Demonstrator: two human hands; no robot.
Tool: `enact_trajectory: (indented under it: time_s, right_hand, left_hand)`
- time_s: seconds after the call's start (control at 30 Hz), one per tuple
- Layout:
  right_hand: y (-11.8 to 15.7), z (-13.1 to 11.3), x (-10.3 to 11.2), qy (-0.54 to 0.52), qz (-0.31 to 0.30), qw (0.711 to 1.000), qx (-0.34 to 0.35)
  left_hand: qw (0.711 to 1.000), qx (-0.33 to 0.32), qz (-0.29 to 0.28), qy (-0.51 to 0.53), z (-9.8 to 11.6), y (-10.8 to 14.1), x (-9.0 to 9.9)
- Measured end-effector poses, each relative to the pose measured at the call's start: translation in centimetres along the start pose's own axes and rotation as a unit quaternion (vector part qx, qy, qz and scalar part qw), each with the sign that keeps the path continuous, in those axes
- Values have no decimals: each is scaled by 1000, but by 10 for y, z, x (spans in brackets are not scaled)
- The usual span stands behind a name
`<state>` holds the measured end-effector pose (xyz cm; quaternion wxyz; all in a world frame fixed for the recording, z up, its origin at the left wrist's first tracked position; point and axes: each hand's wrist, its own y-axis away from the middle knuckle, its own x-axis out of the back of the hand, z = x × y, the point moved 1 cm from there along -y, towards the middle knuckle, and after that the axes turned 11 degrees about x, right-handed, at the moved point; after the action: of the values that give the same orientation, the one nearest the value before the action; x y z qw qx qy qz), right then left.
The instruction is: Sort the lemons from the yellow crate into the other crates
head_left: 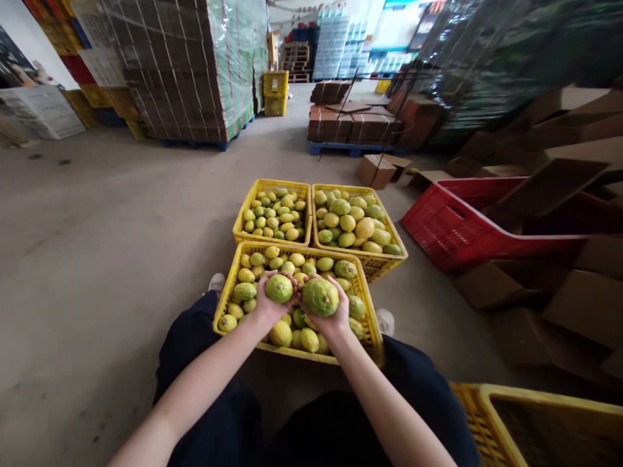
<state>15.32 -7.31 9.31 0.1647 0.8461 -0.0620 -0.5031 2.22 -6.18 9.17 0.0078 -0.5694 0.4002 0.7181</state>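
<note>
Above the near yellow crate (298, 355), my left hand (265, 307) holds a round green fruit (279, 288) in its cupped fingers. Beside it, my right hand (339, 319) cups a larger green fruit (320, 297). The two hands are close together, palms up. Many yellow and green fruits (281, 334) fill the near crate below them. Behind it stand a back left crate (248, 204) of smaller fruits and a back right crate (389, 227) of larger ones.
A red crate (433, 227) with cardboard lies to the right, among loose cardboard boxes (584, 292). Another yellow crate (501, 421) is at the lower right. Farther back are a wrapped pallet stack (175, 71) and a blue pallet (357, 149) with flat cardboard.
</note>
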Motion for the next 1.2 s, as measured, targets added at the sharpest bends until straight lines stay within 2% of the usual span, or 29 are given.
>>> enact_trajectory:
  time_s: [0.17,0.3,0.47,0.57,0.67,0.87,1.0,1.2]
  right_hand:
    - [2,0,-1,24,-34,999,2]
    - [1,2,0,25,-28,999,-6]
    - [1,7,-3,13,-17,999,-27]
    - [2,10,-5,-12,11,999,-47]
    - [3,13,-7,-42,38,997,-56]
    - [3,17,-8,-63,31,995,-68]
    - [-1,16,-7,-84,37,992,-82]
    - [-8,8,-3,-79,35,993,-86]
  left_hand:
    - [1000,-3,-3,-31,4,3,3]
    - [999,6,0,-50,6,3,7]
    - [999,-12,42,10,8,4,16]
    - [997,-31,62,41,10,5,24]
    - [995,-39,85,36,14,8,32]
    - [988,-61,135,42,23,14,38]
    - [990,-41,132,40,23,14,35]
    - [997,14,74,23,19,17,24]
